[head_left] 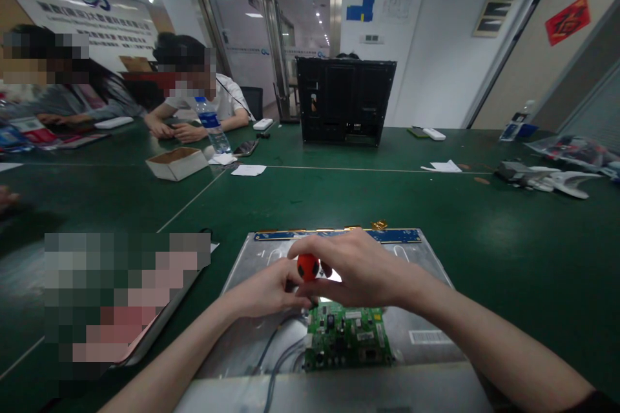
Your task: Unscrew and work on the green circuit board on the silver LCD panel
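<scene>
My right hand (pixel 358 268) grips the red-and-black handle of a screwdriver (pixel 308 267), seen end-on from above. Its shaft and tip are hidden under the hands. Close against it on the left, my left hand (pixel 271 287) has its fingers curled together near the board's upper left corner; what they hold, if anything, is hidden. Below both hands lies a green circuit board (pixel 346 339) on the silvery metal back of a display panel (pixel 421 310). Grey cables (pixel 281 361) run from the board's left side toward me. A blue strip board (pixel 397 236) lines the panel's far edge.
Across the green table (pixel 368 197) stands a black monitor casing (pixel 346 100). A white box (pixel 177 164), a water bottle (pixel 212 124) and papers (pixel 249 170) lie to the left. Two people sit beyond. White and grey parts (pixel 542 177) lie at right.
</scene>
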Tool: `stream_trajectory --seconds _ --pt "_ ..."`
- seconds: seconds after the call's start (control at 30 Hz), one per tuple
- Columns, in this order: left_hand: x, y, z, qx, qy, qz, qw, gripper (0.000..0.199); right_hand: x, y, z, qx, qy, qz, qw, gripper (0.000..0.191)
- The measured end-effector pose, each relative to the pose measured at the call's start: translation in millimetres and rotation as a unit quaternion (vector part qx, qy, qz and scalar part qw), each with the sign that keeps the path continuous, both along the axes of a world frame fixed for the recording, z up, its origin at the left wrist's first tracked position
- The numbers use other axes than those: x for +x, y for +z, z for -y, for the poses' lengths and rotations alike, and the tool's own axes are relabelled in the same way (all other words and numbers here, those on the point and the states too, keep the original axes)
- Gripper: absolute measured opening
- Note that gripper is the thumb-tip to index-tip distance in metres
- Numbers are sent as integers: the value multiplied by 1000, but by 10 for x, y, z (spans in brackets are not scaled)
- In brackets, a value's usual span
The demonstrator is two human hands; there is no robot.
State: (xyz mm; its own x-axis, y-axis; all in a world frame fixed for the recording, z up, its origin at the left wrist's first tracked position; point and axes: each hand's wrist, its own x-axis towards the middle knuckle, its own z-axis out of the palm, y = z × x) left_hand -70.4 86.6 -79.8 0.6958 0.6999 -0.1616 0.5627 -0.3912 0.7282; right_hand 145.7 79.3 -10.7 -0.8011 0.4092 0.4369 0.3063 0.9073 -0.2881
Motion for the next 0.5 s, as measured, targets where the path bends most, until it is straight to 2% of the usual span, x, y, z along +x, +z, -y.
stream_trajectory --seconds 0.33,0.5 --pt "-46 -110 -26 17 -4 -13 1000 30 2 -7 8 11 -14 16 1000 34" --pt "-35 -137 -39 22 2 0 1000 23 28 45 34 24 -7 26 999 20"
